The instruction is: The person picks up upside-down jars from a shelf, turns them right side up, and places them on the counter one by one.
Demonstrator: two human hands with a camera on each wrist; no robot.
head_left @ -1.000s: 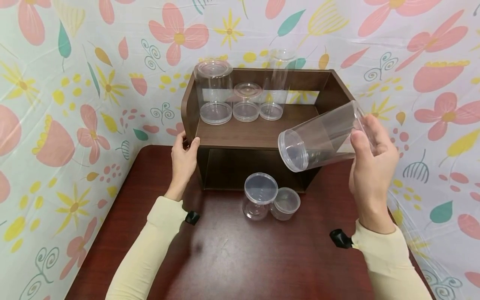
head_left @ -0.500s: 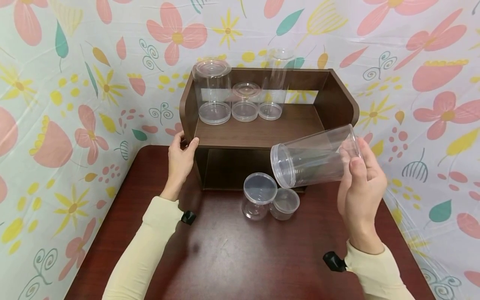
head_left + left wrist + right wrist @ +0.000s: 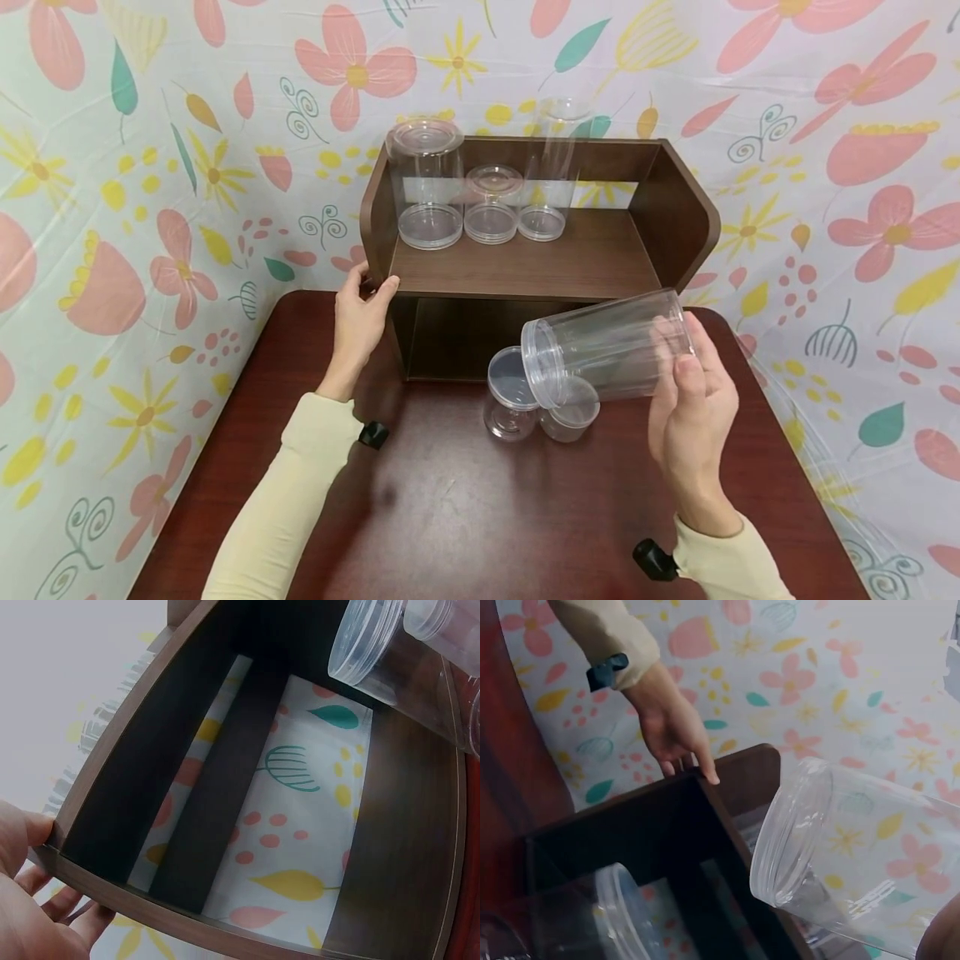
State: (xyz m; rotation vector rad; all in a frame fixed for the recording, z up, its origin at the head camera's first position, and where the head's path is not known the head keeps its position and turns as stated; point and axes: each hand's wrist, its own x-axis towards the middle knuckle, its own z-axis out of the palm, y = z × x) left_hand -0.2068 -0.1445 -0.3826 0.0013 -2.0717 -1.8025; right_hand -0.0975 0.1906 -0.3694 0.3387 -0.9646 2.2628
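My right hand (image 3: 697, 417) grips a large clear plastic jar (image 3: 611, 346) by its base end. The jar lies tilted nearly sideways in the air, its lidded end pointing left and overlapping two smaller jars in the head view. Of those, one is a taller clear jar (image 3: 508, 417) and the other a short clear jar (image 3: 566, 425); both stand on the table before the brown shelf (image 3: 525, 271). My left hand (image 3: 362, 321) holds the shelf's left side at the front corner, thumb on the edge, fingers round the outside (image 3: 94, 919).
Upside-down on the upper shelf board stand a wide jar (image 3: 427, 179), a short jar (image 3: 491, 208) and a tall narrow jar (image 3: 551, 175). The dark red table (image 3: 450, 517) lies under everything. A flowered cloth (image 3: 862, 275) hangs behind and at both sides.
My right hand has brought the jar down and to the left, from beside the shelf's right panel to in front of the lower compartment. The left hand stays on the shelf.
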